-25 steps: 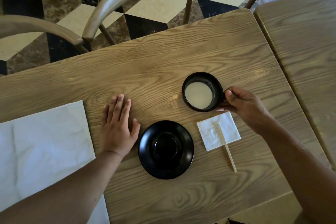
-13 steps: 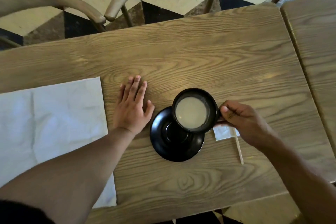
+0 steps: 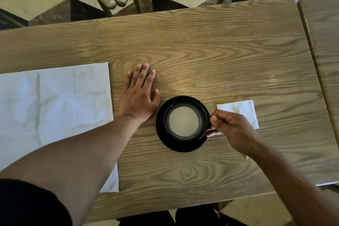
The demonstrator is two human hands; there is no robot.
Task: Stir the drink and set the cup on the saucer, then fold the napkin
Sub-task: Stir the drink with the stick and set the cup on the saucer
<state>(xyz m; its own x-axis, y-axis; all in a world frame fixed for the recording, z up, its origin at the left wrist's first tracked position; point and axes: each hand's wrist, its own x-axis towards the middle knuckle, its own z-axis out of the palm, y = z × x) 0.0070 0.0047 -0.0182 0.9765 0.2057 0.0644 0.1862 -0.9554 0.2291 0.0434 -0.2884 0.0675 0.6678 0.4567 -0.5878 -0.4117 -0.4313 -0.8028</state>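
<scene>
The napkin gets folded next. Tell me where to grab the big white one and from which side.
Pinch the large napkin at its far right corner, coming in from the right with the left hand, which lies flat on the table just beside that edge. The sheet lies spread open and flat, so a bare corner probably lifts easiest.

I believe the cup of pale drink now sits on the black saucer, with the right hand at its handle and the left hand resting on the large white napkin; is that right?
Not quite. The head view shows the left hand flat on the bare wooden table, beside the large white napkin, not on it. The rest holds: the cup sits on the black saucer, and the right hand pinches its handle.
</scene>
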